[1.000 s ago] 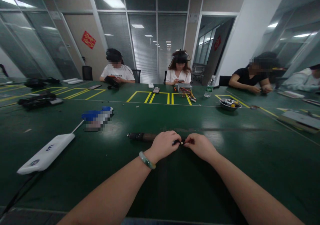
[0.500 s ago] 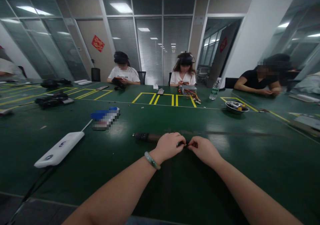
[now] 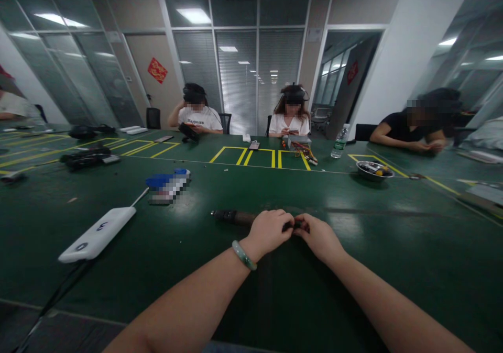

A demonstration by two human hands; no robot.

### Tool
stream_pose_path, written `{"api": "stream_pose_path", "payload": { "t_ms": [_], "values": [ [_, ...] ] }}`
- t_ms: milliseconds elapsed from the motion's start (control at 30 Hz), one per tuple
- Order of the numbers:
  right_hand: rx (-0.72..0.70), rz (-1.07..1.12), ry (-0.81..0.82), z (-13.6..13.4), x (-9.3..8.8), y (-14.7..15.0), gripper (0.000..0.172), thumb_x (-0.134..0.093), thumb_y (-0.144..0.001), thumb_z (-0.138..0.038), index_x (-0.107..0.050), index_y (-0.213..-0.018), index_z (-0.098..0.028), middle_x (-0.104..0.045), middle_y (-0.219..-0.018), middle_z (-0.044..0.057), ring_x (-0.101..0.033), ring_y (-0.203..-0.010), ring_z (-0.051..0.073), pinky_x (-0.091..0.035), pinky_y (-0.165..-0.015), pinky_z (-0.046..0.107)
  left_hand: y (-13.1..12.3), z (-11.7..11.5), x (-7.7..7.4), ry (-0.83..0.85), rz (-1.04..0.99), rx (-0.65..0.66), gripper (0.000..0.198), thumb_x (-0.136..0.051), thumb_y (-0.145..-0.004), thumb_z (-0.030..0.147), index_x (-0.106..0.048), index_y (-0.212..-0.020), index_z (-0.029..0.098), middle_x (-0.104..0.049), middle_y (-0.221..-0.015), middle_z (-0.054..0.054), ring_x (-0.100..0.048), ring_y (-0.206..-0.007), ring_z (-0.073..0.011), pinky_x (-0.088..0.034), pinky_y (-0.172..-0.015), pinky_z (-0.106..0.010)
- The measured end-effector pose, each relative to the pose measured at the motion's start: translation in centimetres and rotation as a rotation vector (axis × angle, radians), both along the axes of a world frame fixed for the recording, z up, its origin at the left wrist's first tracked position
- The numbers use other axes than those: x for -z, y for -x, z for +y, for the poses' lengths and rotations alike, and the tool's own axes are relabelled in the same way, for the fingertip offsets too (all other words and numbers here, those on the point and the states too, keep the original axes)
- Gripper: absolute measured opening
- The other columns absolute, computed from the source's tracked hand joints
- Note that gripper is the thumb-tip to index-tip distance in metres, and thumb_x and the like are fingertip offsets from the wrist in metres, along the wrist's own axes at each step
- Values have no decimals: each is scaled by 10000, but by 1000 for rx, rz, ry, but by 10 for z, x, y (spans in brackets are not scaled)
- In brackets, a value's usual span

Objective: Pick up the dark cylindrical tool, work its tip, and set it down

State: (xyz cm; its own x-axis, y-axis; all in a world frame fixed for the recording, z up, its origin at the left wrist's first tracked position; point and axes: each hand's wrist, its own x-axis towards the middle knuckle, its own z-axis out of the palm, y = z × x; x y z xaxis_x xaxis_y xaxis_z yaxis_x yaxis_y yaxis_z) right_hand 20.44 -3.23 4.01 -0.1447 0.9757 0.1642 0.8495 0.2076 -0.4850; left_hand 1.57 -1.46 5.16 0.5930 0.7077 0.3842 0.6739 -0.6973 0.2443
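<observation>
My left hand (image 3: 269, 232) is wrapped round a dark cylindrical tool (image 3: 236, 217) that lies on the green table (image 3: 196, 269); its free end sticks out to the left. A pale green bangle (image 3: 243, 255) circles that wrist. My right hand (image 3: 320, 235) meets the left one at the tool's right end, fingers pinched on a small part I cannot make out. The two hands touch at the fingertips.
A white power bank (image 3: 98, 234) with a cable lies at the left, a blue and white object (image 3: 168, 185) behind it. A metal bowl (image 3: 374, 170), a water bottle (image 3: 340, 141) and wires (image 3: 304, 150) sit farther back. Three people sit across the table.
My hands have closed together, so the gap with the small part between the fingertips no longer shows. The view has shifted slightly up and left.
</observation>
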Motion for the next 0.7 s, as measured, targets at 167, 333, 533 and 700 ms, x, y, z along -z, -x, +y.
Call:
{"api": "stream_pose_path", "payload": {
  "t_ms": [167,333,533,700],
  "values": [
    [-8,-20,23,1,-1,4,217,-586,-851,-284,-688,-1037,-235,-670,-910,17,-596,-821,172,-392,-720,261,0,-1,-2,-3,25,-10,135,-566,-891,305,-582,-1012,246,-630,-988,1,-589,-942,-191,-444,-823,-335],
    [-12,-44,73,4,-5,7,223,-555,-867,-267,-689,-1042,-230,-680,-1000,24,-616,-876,170,-411,-740,251,3,-5,-7,4,50,21,163,-526,-914,286,-571,-1061,232,-610,-1079,-28,-573,-1007,-199,-446,-876,-348],
    [44,-123,41,13,-4,13,204,-524,-856,-216,-698,-961,-197,-698,-950,57,-633,-883,188,-419,-765,265,9,-10,-19,-36,-59,115,220,-519,-899,190,-591,-1098,246,-597,-1188,-17,-528,-1136,-181,-398,-1008,-361],
    [36,-105,111,31,-11,-2,227,-558,-848,-272,-724,-996,-229,-707,-986,39,-637,-899,174,-430,-776,249,17,-11,-26,-55,-82,211,273,-482,-899,143,-637,-1088,265,-614,-1208,-13,-531,-1165,-174,-367,-1056,-389]
  ]
}}
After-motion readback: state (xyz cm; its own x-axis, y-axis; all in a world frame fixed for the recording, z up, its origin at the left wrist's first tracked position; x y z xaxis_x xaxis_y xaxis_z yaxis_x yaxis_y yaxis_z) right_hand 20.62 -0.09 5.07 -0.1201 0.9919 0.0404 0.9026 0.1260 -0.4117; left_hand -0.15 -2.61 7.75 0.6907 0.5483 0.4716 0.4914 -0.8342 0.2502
